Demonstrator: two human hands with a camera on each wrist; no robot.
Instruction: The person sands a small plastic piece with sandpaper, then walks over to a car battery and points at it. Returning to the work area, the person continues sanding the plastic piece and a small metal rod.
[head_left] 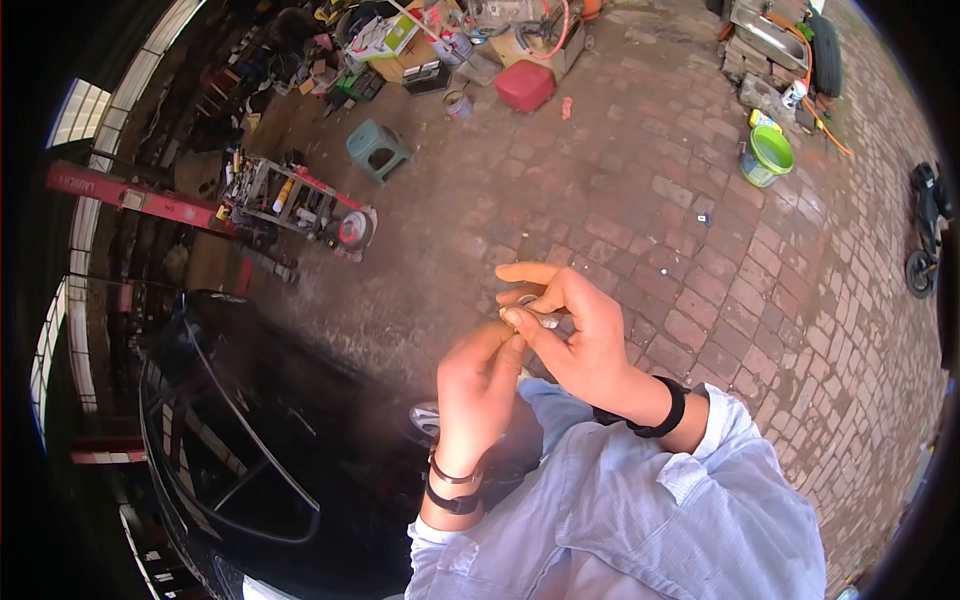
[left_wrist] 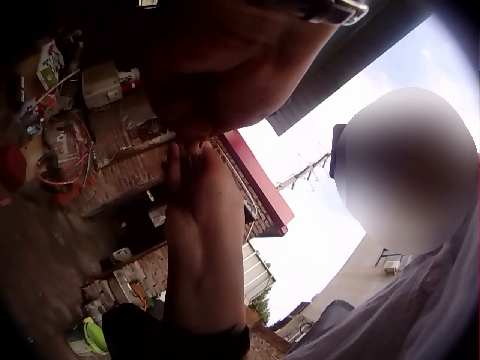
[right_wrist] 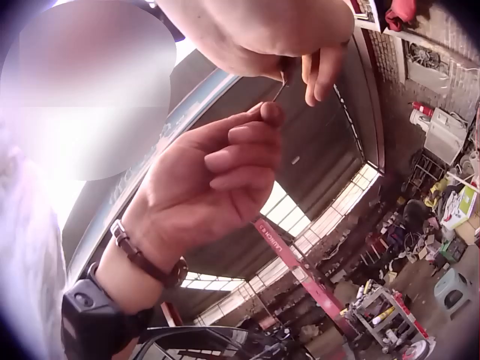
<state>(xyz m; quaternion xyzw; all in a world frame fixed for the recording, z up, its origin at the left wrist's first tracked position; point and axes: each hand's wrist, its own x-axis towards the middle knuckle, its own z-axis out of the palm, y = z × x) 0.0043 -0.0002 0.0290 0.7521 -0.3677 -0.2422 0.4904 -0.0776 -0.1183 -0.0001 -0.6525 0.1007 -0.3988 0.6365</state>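
Note:
In the head view, my left hand (head_left: 478,385) and right hand (head_left: 590,335) meet fingertip to fingertip around a small, shiny, silvery object (head_left: 548,321), too small to identify. The right wrist view shows a thin piece (right_wrist: 280,91) between the left hand (right_wrist: 217,176), its thumb and forefinger pinching one end, and the right hand (right_wrist: 277,30), which grips the other end. Some right fingers extend past the grip. From the left wrist, the left hand (left_wrist: 225,75) is dark and covers most of the contact with the right hand (left_wrist: 202,217).
A black car (head_left: 260,430) stands at lower left, near the left forearm. Farther off are a tool cart (head_left: 290,200), a green stool (head_left: 377,147), a red container (head_left: 525,86) and a green bucket (head_left: 768,156). Brick paving (head_left: 700,300) lies below the hands.

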